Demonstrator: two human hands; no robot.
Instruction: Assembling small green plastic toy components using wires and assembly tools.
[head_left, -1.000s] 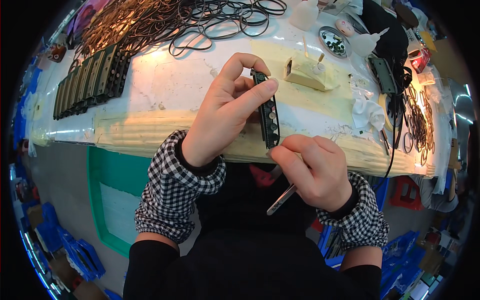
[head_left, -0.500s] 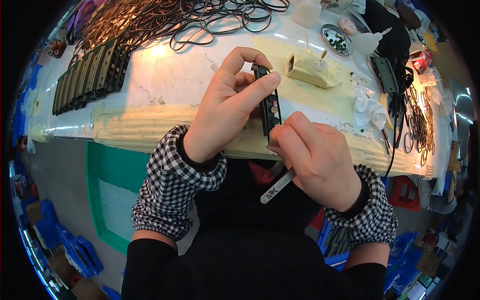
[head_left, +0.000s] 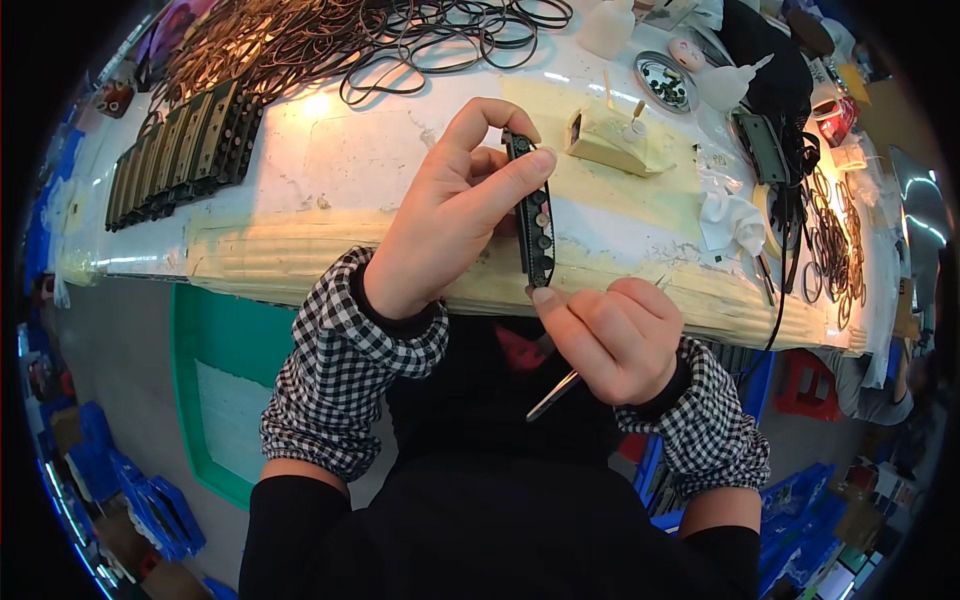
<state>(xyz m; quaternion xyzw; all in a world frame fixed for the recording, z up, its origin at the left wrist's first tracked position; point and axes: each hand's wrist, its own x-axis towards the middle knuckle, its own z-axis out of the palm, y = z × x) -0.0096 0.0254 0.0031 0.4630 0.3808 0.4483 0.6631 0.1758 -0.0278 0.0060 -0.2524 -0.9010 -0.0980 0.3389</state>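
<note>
Pinching the dark wheeled part [head_left: 538, 228], left fingers [head_left: 512, 181] stay closed while right fingers [head_left: 574, 328], curled round tweezers [head_left: 553, 396], have shifted nearer.

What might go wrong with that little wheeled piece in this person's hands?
The thin dark band along the wheeled part might slip off near the lower end, where the right hand is. The left hand seems to grip mainly the upper end, so the part could twist. The metal tweezers, tucked in the right hand, could drop or scratch something.
</note>
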